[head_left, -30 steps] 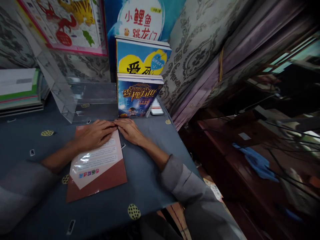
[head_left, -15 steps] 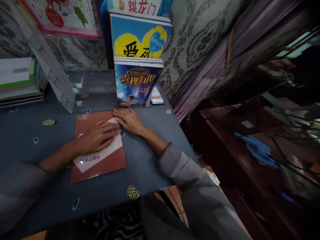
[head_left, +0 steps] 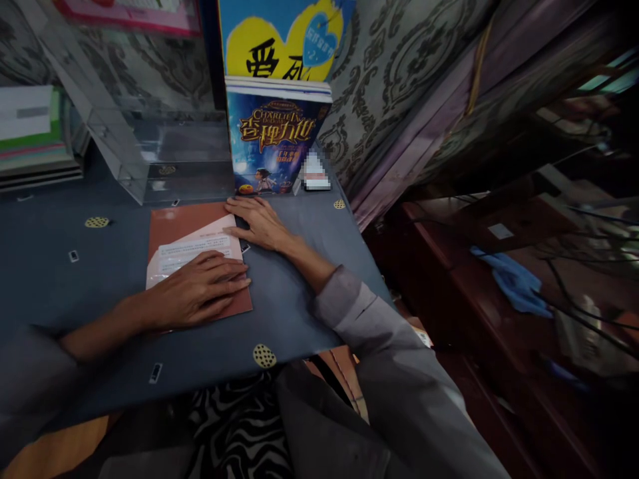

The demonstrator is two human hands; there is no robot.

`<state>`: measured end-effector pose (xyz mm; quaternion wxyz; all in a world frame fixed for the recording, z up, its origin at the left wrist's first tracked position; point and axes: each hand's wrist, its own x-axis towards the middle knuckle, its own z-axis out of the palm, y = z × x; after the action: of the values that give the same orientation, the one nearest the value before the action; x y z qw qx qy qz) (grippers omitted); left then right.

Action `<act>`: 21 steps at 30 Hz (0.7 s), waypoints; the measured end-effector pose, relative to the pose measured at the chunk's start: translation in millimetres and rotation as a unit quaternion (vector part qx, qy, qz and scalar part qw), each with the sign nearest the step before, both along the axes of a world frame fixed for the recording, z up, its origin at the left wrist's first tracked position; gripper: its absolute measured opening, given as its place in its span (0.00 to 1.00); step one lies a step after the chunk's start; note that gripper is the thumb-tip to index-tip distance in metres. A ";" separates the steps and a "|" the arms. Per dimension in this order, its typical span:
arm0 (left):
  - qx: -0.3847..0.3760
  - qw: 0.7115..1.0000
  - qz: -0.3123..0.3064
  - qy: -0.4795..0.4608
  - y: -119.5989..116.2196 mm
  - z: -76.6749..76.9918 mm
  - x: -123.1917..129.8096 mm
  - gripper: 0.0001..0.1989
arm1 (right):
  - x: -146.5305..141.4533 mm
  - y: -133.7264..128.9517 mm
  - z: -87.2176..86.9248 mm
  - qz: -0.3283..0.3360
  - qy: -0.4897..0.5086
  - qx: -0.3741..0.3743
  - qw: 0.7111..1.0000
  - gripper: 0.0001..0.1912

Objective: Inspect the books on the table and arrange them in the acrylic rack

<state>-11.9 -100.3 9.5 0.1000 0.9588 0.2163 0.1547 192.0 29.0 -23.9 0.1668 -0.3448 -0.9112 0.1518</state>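
A thin reddish-brown book (head_left: 172, 223) with a pale, slanted printed panel lies flat on the table. My left hand (head_left: 202, 285) rests palm down across its lower half, fingers stretched out and hiding the lower part of the panel. At the book's upper right corner lies my right hand (head_left: 260, 225), its fingers spread, the fingertips touching the cover's edge. Neither hand grips anything. Just beyond my right hand, a blue book with gold lettering (head_left: 272, 143) stands upright.
A dark blue patterned tablecloth (head_left: 299, 299) covers the table. Behind stand a clear plastic rack (head_left: 112, 146) and a blue-and-yellow book (head_left: 279, 40). A paper stack (head_left: 34, 143) sits at left. Beyond the table's right edge, a blue cloth (head_left: 514, 283) lies among cables on dark red furniture.
My left hand has slid down the cover toward me, uncovering printed lines on the panel's upper part. My right hand stays at the corner. The view has tilted slightly down.
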 end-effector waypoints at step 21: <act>0.123 0.969 0.129 0.171 -87.1 -8.0 31.9 0.26 | -4.9 -55.7 2.8 0.000 -0.031 0.021 0.999 0.24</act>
<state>20.1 -187.4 1.5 -0.0776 0.9400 0.3312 0.0256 187.1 -26.8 -21.1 0.1457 -0.3463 -0.9187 0.1220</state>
